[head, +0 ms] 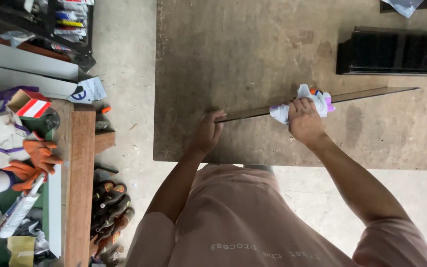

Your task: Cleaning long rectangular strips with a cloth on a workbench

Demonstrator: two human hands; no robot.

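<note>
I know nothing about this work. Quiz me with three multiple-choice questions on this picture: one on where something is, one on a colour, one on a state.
1. Where does the long thin metal strip lie?
A. On the grey worktable
B. On the floor
C. On the wooden bench

2. What colour are the work gloves at the side?
A. Blue
B. Orange
C. Black

3. What is the right hand doing?
A. Hanging free
B. Pressing a white cloth onto the strip
C. Holding a hammer

Answers: 1 A, the strip spans the grey worktable with the left hand at its end. 2 B, they are plainly orange. 3 B, its fingers grip the cloth on the strip.
</note>
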